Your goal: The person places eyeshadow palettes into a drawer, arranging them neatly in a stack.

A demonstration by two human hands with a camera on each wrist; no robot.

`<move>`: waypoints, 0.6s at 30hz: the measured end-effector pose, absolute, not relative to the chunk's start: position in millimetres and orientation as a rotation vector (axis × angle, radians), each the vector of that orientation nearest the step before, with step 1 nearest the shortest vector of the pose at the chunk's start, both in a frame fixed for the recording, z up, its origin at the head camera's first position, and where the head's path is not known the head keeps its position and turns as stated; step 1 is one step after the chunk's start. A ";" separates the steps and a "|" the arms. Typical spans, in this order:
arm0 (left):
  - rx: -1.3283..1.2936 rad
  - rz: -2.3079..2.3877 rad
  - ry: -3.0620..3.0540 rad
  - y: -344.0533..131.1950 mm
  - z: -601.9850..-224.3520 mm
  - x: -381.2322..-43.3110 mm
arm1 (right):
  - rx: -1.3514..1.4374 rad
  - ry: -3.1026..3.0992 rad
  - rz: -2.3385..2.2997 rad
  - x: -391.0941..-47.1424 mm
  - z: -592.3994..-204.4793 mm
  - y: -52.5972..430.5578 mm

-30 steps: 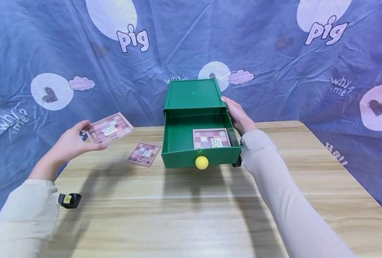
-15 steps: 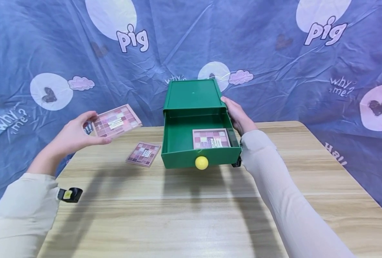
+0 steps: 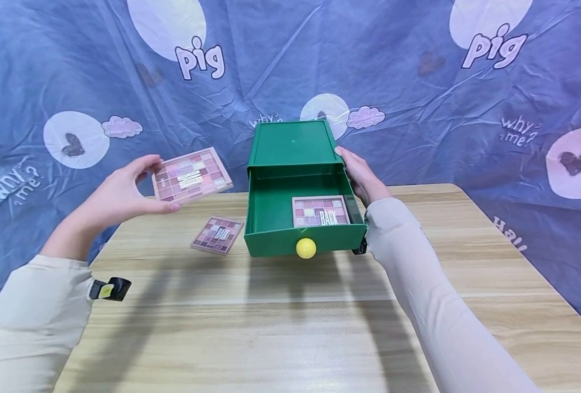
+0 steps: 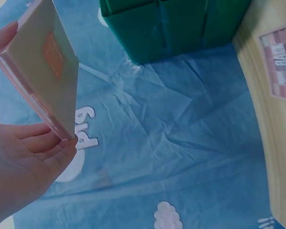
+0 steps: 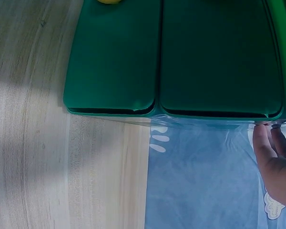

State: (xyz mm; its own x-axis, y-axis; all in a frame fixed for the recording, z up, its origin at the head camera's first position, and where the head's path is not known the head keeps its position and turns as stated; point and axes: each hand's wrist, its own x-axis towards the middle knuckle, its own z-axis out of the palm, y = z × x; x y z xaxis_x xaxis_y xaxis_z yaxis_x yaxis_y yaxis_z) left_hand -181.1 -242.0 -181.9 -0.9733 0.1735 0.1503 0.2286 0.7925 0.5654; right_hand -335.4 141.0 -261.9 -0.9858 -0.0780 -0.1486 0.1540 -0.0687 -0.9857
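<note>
Between thumb and fingers, my left hand [image 3: 118, 191] holds an eyeshadow palette [image 3: 192, 174] by its left end, raised and tilted above the table. The left wrist view shows its plain back with an orange label [image 4: 53, 56]. A second palette [image 3: 218, 236] lies on the table [image 3: 280, 338], left of a green drawer box [image 3: 295, 144]. The box's top drawer [image 3: 275, 243] is pulled out, and a third palette [image 3: 321, 211] lies in its right half. My right hand [image 3: 361, 174] touches the box's right side with fairly straight fingers; in the right wrist view its fingertips [image 5: 260, 131] meet the edge.
A yellow knob [image 3: 306, 248] sticks out from the open drawer's front. Below that drawer, two closed drawer fronts [image 5: 114, 57] show in the right wrist view. A blue printed cloth [image 3: 408, 82] hangs behind the table.
My left hand has moved right and up with the palette, bringing it nearer the drawer box. The right hand, the box and the other palettes stay in place.
</note>
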 end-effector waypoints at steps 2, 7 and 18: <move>-0.336 -0.921 -2.884 -237.9 -179.6 -180.7 | 0.081 2.034 -2.179 -335.4 -261.9 141.4; -0.373 -0.910 -2.877 -225.9 -176.0 -180.6 | 0.094 2.035 -2.175 -335.6 -262.0 141.4; -0.514 -0.964 -2.834 -195.3 -182.4 -188.6 | 0.102 2.047 -2.113 -333.9 -261.5 142.4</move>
